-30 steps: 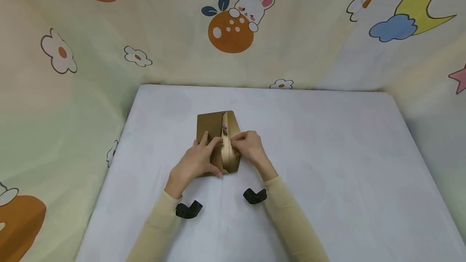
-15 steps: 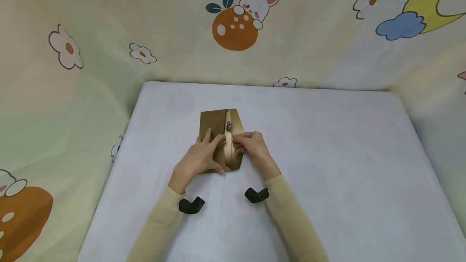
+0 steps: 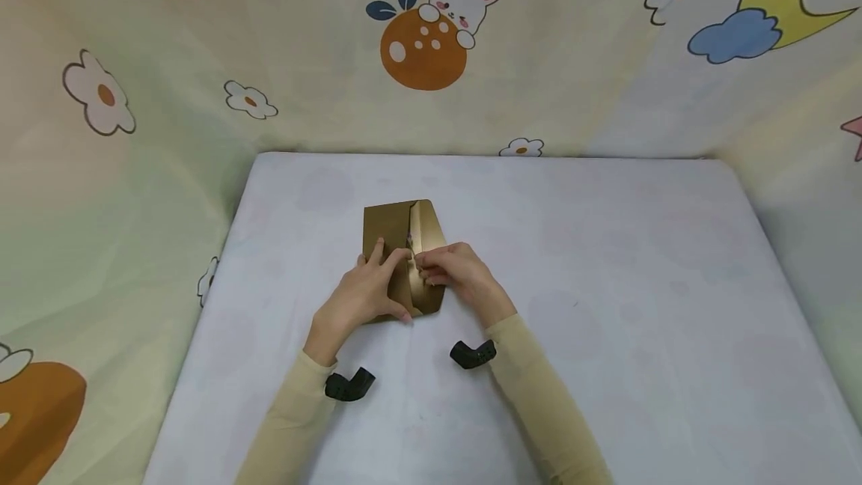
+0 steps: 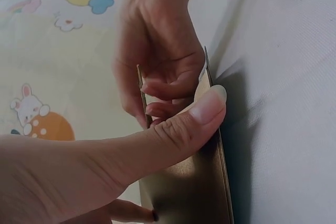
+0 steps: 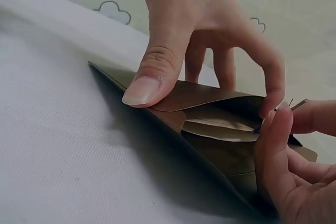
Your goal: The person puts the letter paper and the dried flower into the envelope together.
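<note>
A gold-brown envelope (image 3: 387, 223) lies on the white table with its pocket mouth partly agape, as the right wrist view shows. My left hand (image 3: 360, 290) holds its body. The thumb (image 4: 210, 103) crosses the near end, and the bent index finger (image 5: 273, 77) reaches the mouth's edge. From the right, my right hand (image 3: 465, 275) pinches the raised flap (image 3: 431, 227) between thumb and fingertips. In the left wrist view its curled fingers (image 4: 173, 87) sit between flap and body. A small purple detail (image 5: 256, 130) shows beside the pinch, mostly hidden by the fingers.
The white table (image 3: 606, 283) extends widely to the right of the envelope. A cloth wall (image 3: 323, 36) printed with cartoons rises behind and at both sides. Black wrist-worn devices (image 3: 350, 384) sit by the cream sleeves (image 3: 545, 395).
The right fingertips have shifted slightly left with the flap, now close to the left index finger. The purple detail on the strip is now mostly covered. The left hand has kept its hold.
</note>
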Available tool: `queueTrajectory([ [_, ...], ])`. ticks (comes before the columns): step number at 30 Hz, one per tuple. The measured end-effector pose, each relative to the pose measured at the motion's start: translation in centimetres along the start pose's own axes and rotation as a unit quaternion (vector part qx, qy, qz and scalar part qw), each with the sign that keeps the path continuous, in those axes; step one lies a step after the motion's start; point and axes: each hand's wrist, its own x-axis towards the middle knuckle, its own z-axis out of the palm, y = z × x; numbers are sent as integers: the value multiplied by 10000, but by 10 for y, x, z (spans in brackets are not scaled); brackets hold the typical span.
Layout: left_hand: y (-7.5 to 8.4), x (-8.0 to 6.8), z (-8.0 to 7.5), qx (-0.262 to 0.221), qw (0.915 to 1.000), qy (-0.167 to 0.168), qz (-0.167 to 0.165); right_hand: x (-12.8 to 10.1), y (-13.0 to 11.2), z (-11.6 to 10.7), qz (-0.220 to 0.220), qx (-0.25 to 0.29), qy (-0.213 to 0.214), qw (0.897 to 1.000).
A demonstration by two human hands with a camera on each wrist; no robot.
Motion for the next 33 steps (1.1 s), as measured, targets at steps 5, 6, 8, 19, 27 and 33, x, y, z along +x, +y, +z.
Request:
queueTrajectory([
  [5,2,2,0,23,10000,53,37,1,-4,6,-231,-409,-18,9989],
  [6,2,1,0,24,10000,57,43,1,-5,9,-306,-517,54,9982],
  [8,2,2,-1,6,10000,69,39,1,-7,14,-511,-837,205,9950],
  [19,2,0,0,-17,10000,-33,-21,8,3,28,-1467,-2441,895,9544],
  [27,3,3,-3,170,9998,76,78,11,4,29,-2000,-3391,908,9148],
  [33,6,1,-2,272,9996,11,103,11,9,30,-2156,-3808,985,8938],
])
